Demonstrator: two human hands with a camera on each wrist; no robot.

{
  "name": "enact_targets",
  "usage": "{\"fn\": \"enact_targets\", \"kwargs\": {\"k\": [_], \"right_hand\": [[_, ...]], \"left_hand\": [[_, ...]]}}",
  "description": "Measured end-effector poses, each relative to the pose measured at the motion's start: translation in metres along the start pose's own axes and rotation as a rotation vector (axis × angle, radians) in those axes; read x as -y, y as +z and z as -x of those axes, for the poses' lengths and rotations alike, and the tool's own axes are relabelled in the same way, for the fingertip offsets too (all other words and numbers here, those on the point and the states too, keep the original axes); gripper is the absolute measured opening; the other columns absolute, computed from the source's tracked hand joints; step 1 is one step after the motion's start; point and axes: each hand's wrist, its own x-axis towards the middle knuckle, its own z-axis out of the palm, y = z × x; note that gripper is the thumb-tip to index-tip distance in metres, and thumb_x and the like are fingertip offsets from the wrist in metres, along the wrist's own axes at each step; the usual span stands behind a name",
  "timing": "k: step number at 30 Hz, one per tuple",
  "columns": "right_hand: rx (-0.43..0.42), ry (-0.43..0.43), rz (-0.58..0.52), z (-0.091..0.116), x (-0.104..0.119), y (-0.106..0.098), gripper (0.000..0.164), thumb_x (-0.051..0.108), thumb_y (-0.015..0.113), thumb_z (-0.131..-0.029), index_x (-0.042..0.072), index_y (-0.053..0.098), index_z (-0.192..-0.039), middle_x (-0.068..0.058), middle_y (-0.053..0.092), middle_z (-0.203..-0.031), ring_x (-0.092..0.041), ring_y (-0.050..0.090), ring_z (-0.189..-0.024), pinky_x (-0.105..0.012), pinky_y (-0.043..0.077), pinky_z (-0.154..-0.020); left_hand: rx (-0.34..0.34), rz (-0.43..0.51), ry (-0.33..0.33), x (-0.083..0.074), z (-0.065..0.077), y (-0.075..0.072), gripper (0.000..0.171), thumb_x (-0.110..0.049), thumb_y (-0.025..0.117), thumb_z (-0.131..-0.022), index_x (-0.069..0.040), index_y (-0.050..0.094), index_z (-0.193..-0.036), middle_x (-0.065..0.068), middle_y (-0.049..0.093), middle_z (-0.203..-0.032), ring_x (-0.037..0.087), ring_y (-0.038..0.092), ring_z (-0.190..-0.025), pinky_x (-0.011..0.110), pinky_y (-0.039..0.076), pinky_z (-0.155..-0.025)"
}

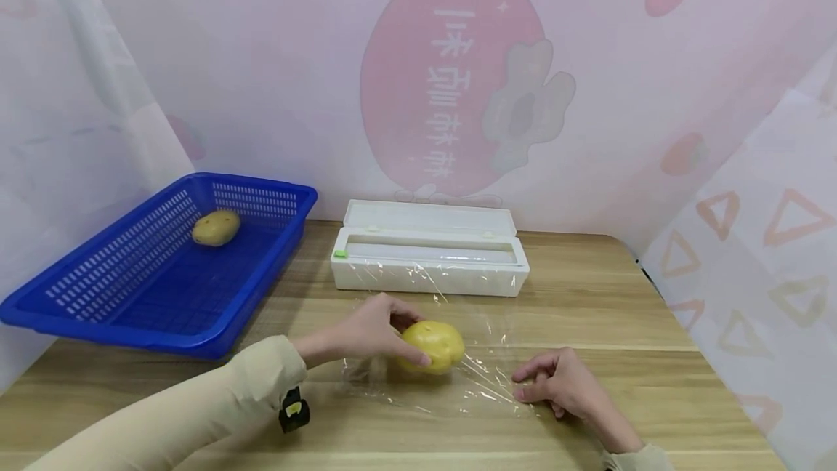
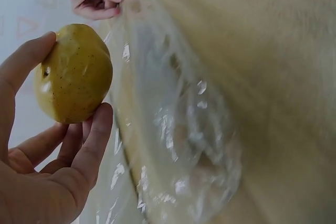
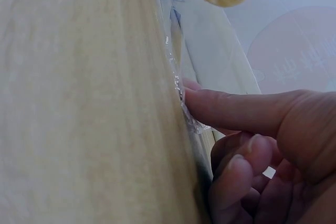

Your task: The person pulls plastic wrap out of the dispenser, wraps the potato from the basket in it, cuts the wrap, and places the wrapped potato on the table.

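Note:
A yellow potato (image 1: pixel 437 347) is gripped between the thumb and fingers of my left hand (image 1: pixel 373 331), over a sheet of clear plastic wrap (image 1: pixel 480 376). In the left wrist view the potato (image 2: pixel 76 74) shows small dark specks and a dent. To the right, my right hand (image 1: pixel 565 387) pinches the near right edge of the wrap between thumb and forefinger, its other fingers curled. The wrap runs back to a white wrap box (image 1: pixel 428 280) with its lid raised and a roll inside.
At the left stands a blue plastic basket (image 1: pixel 225 333) with slotted sides, holding a second potato (image 1: pixel 216 228). The wooden table (image 1: pixel 621 311) ends at a printed cloth backdrop (image 1: pixel 294 93). A black band with a buckle (image 1: pixel 293 411) hangs at the left cuff.

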Motion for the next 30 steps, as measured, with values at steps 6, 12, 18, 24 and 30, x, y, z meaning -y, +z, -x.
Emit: {"fn": "enact_targets", "kwargs": {"k": [6,12,18,24,30], "right_hand": [[-0.002,0.019,0.012,0.000,0.000,0.001,0.028,0.007,0.088,-0.068,0.001,0.075,-0.092,0.001,0.048,-0.052,-0.004,0.036,-0.036,-0.019,0.034,-0.036],[0.000,0.015,-0.003,0.000,0.001,0.001,0.028,0.006,0.088,-0.068,0.000,0.075,-0.092,0.001,0.048,-0.052,-0.004,0.036,-0.036,-0.019,0.033,-0.036],[0.004,0.022,-0.009,0.000,0.000,-0.001,0.029,0.007,0.088,-0.069,0.000,0.075,-0.093,0.001,0.048,-0.052,-0.004,0.036,-0.036,-0.019,0.034,-0.036],[-0.002,0.044,0.018,0.001,0.001,-0.001,0.029,0.010,0.089,-0.068,0.002,0.075,-0.092,0.000,0.050,-0.052,-0.004,0.036,-0.037,-0.018,0.034,-0.037],[0.001,0.043,0.017,0.001,0.001,-0.001,0.030,0.010,0.089,-0.067,0.002,0.075,-0.092,0.000,0.050,-0.053,-0.005,0.036,-0.037,-0.019,0.036,-0.037]], "left_hand": [[-0.001,-0.001,-0.015,0.008,0.000,0.012,0.051,-0.031,0.091,-0.067,-0.012,0.072,-0.110,-0.007,0.069,-0.091,0.019,0.063,-0.085,0.032,0.053,-0.076],[-0.012,-0.009,-0.008,0.015,0.001,0.017,0.051,-0.033,0.091,-0.067,-0.014,0.072,-0.110,-0.008,0.069,-0.091,0.020,0.063,-0.084,0.033,0.053,-0.075],[0.019,0.022,-0.003,0.019,0.004,0.017,0.050,-0.029,0.090,-0.071,-0.011,0.071,-0.113,-0.006,0.069,-0.094,0.020,0.064,-0.085,0.031,0.053,-0.076],[0.040,0.026,0.012,0.020,0.007,0.019,0.053,-0.031,0.088,-0.074,-0.006,0.070,-0.117,-0.005,0.070,-0.093,0.019,0.065,-0.084,0.030,0.054,-0.075],[-0.033,-0.099,0.049,0.014,0.011,0.018,0.058,-0.037,0.087,-0.073,-0.005,0.067,-0.118,-0.002,0.067,-0.098,0.016,0.063,-0.086,0.029,0.054,-0.075]]}}
